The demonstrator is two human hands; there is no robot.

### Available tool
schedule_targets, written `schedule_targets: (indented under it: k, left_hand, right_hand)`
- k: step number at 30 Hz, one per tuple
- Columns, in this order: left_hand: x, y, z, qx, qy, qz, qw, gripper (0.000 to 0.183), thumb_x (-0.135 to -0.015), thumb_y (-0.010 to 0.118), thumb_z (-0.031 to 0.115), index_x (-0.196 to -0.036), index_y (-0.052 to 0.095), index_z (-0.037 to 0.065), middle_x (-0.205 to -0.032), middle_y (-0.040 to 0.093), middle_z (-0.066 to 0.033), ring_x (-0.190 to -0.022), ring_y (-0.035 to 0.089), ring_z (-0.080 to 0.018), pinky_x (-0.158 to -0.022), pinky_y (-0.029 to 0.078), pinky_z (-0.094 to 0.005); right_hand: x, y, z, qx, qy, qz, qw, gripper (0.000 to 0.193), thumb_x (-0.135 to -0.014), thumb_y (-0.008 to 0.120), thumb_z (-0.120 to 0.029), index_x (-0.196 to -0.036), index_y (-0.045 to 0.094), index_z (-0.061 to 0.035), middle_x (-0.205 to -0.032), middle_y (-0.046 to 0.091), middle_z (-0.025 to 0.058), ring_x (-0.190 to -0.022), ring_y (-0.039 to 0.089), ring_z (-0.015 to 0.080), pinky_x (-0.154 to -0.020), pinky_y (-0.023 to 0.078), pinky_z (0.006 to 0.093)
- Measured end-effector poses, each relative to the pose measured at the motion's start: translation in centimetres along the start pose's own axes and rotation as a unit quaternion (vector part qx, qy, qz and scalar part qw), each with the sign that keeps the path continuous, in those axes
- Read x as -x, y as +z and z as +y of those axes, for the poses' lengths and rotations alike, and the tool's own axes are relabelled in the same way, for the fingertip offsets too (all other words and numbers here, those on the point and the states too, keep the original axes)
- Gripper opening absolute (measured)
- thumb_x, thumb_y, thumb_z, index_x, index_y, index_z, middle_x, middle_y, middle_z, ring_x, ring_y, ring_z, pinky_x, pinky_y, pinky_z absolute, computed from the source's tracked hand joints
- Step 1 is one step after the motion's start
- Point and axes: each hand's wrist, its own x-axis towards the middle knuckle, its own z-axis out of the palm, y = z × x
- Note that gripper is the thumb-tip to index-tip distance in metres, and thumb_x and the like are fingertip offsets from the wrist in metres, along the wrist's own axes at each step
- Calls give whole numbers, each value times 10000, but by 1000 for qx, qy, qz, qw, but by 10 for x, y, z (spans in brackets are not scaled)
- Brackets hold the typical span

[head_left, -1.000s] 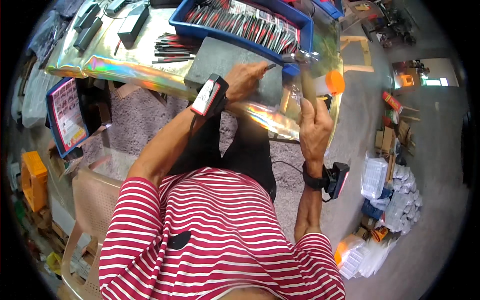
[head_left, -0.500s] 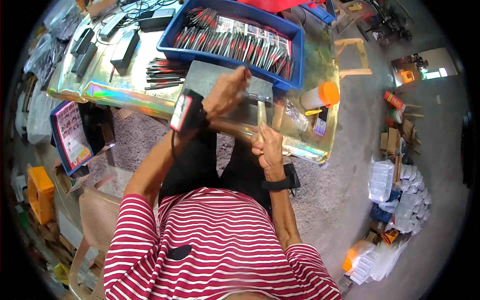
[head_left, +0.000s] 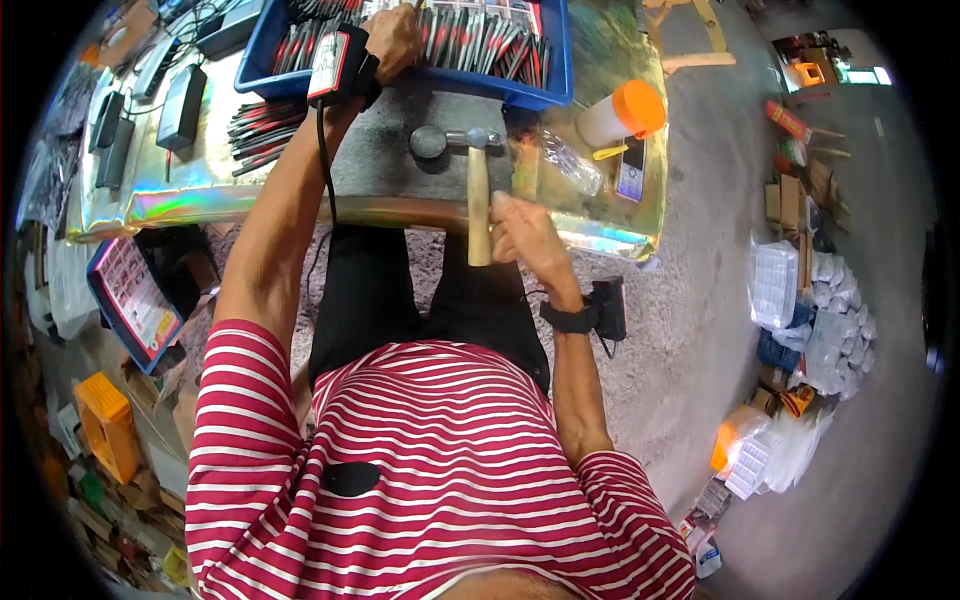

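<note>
Hammer (head_left: pixel 479 200) lies with its head on the dark grey block (head_left: pixel 375 165), where no stick is visible; its handle juts past the front edge of the table (head_left: pixel 605 225). The blue tray (head_left: pixel 520 95) looks well stocked with red-and-black sticks (head_left: pixel 480 45), and a loose pile (head_left: pixel 262 132) lies left of the block, so I judge that work remains, though which batch is finished cannot be told. The handle is pale, straight wood; the head is shiny metal. Right hand (head_left: pixel 530 238) has its fingers curled beside the handle, apparently touching it, but I cannot tell whether they grip. Left hand (head_left: pixel 392 40) is over the tray, its fingertips too hidden to read. Farther right stand an orange-lidded jar (head_left: pixel 610 115) and, nearby, a phone (head_left: pixel 631 178).
</note>
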Motion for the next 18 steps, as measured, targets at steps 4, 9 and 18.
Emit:
schedule_targets:
  k: [4, 9, 18]
  left_hand:
    - [-1, 1, 11, -37, -14, -40, 998, 200, -780, 513, 141, -917, 453, 8, -685, 563, -196, -618, 564, -322, -513, 420, -392]
    - [3, 15, 12, -22, -2, -48, 999, 255, -779, 516, 144, -986, 438, 16, -699, 567, -192, -649, 566, -324, -556, 431, -395]
    - [67, -58, 37, 150, -68, 231, 959, 176, -768, 508, 42, -940, 532, 17, -785, 592, -128, -728, 591, -233, -665, 465, -291]
  right_hand:
    - [-12, -24, -3, -127, 49, 69, 988, 261, -839, 465, -216, -784, 552, 24, -562, 507, 49, -438, 466, 77, -394, 367, 192]
    - [-56, -26, 52, 20, -23, 244, 969, 130, -776, 494, -109, -787, 562, 1, -526, 501, 40, -438, 466, 83, -399, 367, 217]
    - [-81, -15, 53, 242, -122, 304, 913, 110, -710, 477, -86, -738, 542, -3, -717, 552, 190, -679, 534, 337, -625, 417, 400]
